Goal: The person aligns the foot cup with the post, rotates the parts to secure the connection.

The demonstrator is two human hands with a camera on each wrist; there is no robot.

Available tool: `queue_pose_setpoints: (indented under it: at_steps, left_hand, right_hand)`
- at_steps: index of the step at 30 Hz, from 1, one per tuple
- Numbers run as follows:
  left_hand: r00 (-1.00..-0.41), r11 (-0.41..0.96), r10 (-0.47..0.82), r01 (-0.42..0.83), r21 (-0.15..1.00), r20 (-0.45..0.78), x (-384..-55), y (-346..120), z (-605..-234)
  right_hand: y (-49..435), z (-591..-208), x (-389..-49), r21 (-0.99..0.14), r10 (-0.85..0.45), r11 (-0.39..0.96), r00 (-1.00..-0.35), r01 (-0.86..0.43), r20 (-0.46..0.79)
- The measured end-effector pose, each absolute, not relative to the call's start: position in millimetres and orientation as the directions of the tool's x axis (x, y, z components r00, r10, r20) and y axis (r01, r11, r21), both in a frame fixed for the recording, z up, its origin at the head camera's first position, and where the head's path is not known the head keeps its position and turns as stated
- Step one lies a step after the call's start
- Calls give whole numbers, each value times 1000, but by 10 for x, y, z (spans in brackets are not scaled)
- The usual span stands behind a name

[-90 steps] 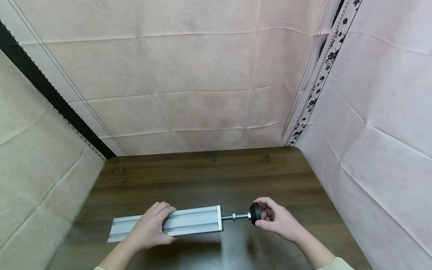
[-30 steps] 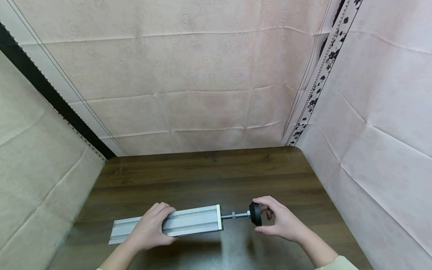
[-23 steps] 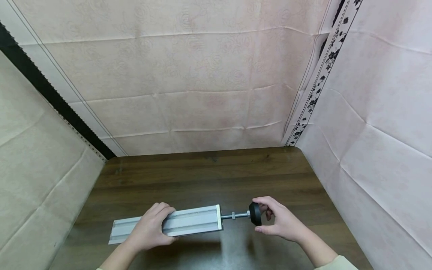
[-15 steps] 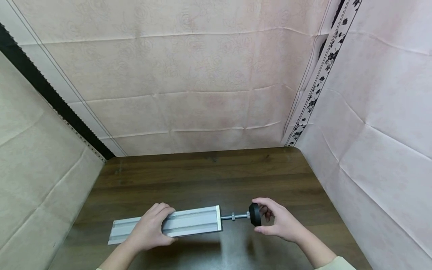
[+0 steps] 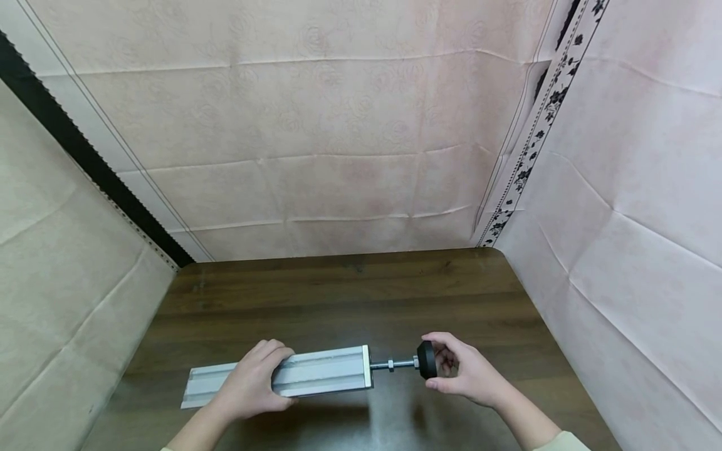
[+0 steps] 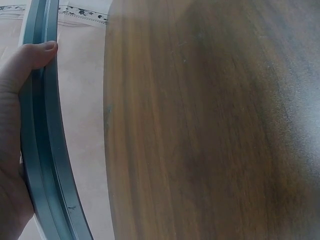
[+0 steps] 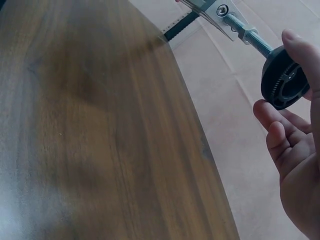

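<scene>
Legible text, labels, brands, numbers, signs: 0 in 3 views. Head view: metal profile (image 5: pixel 324 372) at 6 o'clock and black foot (image 5: pixel 425 360) at 5 o'clock, no readable characters; fabric border (image 5: pixel 538 136) at 2 o'clock, floral print only.

before me: one brown wood-grain tabletop (image 5: pixel 338 294), far right corner rounded, pale glare on its near part. facing me: one creased, pinkish cloth wall (image 5: pixel 338 119). to my left: one pale cloth wall (image 5: pixel 56 250), black band (image 5: pixel 84 138) alongside. to my right: one whitish cloth wall (image 5: pixel 637 156), black-flowered border (image 5: pixel 555 100).
</scene>
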State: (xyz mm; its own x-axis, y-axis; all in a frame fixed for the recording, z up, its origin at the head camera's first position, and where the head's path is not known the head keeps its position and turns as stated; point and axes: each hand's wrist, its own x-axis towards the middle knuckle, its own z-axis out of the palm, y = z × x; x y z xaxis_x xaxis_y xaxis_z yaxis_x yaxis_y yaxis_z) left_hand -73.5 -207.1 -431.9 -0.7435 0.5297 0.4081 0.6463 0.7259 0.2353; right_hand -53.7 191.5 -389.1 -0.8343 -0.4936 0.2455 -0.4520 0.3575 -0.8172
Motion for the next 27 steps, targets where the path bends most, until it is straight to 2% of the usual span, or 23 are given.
queue_pose_setpoints:
  at_steps: [6, 17, 27]
  left_hand:
    - [-738, 724, 529, 650, 231, 420, -735, -2071, -4321]
    - [-726, 717, 535, 661, 221, 432, -736, -2076, -4323]
    - [-734, 725, 537, 654, 218, 415, -730, -2059, -4310]
  right_hand:
    - [1913, -3893, -543, -845, -493, 337, -843, -414, 216]
    - [2012, -4211, -646, -878, -468, 341, -871, -335, 151]
    - [1942, -4050, -571, -876, -465, 338, -871, -343, 162]
